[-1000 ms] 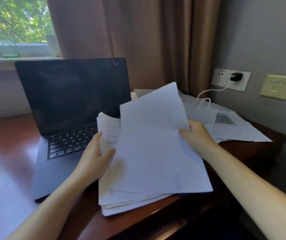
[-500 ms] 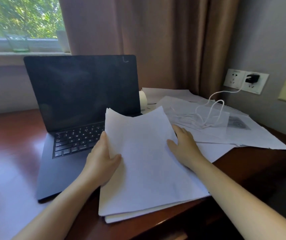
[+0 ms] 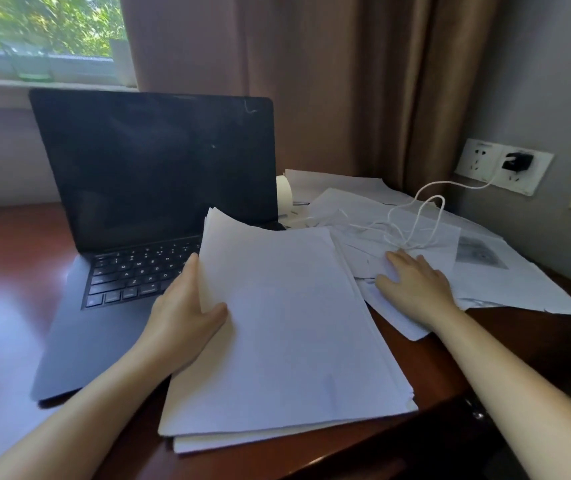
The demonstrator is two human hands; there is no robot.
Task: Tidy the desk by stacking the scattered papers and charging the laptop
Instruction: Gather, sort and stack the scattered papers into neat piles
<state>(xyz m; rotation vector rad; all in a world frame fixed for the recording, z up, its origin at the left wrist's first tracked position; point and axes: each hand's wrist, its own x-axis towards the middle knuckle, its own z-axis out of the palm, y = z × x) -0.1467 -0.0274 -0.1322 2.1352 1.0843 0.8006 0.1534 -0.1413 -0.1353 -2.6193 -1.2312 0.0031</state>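
Loose sheets (image 3: 498,289) lie mid-right of frame, just right of the stack (image 3: 287,327), long axes skewed diff ways. Right hand (image 3: 415,285) is nearer: rests flat on them w/ fingers spread, holding nothing. Left hand (image 3: 187,306) grips stack's left edge, thumb on top. Stack sits lower centre, long axis running away from the person, far corner over laptop (image 3: 152,174). Counts: 1 stack, 1 laptop, 1 white cable (image 3: 405,242) atop the sheets; loose sheets several, exact no. unclear.

Home study corner, wooden desk (image 3: 7,258), curtain (image 3: 329,81), window (image 3: 41,26)
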